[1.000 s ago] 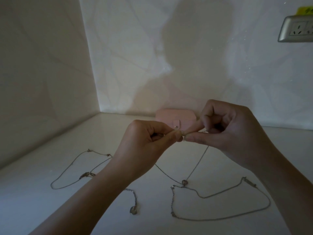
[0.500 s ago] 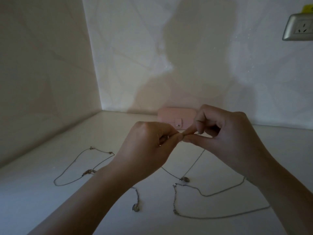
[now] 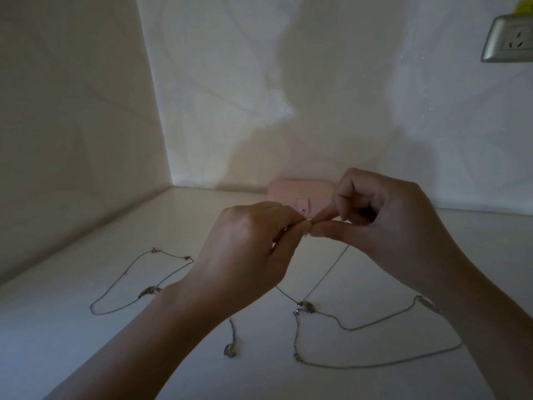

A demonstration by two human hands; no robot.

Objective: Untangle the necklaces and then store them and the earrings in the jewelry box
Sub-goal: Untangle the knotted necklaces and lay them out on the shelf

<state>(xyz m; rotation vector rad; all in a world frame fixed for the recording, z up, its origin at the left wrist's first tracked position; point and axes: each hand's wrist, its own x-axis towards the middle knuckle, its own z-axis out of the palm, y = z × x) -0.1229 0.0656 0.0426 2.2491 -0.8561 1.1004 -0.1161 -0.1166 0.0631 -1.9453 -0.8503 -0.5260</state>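
**A:** How far along is this?

**B:** Early-ish. The left hand [image 3: 253, 252] and right hand [image 3: 380, 226] both pinch one necklace [image 3: 327, 274] by its ends. The other necklaces [image 3: 350, 329] lie spread on the tabletop [image 3: 86, 356]. The jewelry box [image 3: 300, 194] sits shut by the wall. No earrings visible.

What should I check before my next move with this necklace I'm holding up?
1. Grip: left hand and right hand both pinch the held necklace at its top. Ok.
2. Clasp state: hidden by the fingertips. Cannot tell.
3. Held necklace free of the right necklace: its pendant lies right by that chain's end. Cannot tell.
4. Left necklace lies apart from the others. Ok.
5. Jewelry box ready to receive: lid closed, tab down. Not ok.
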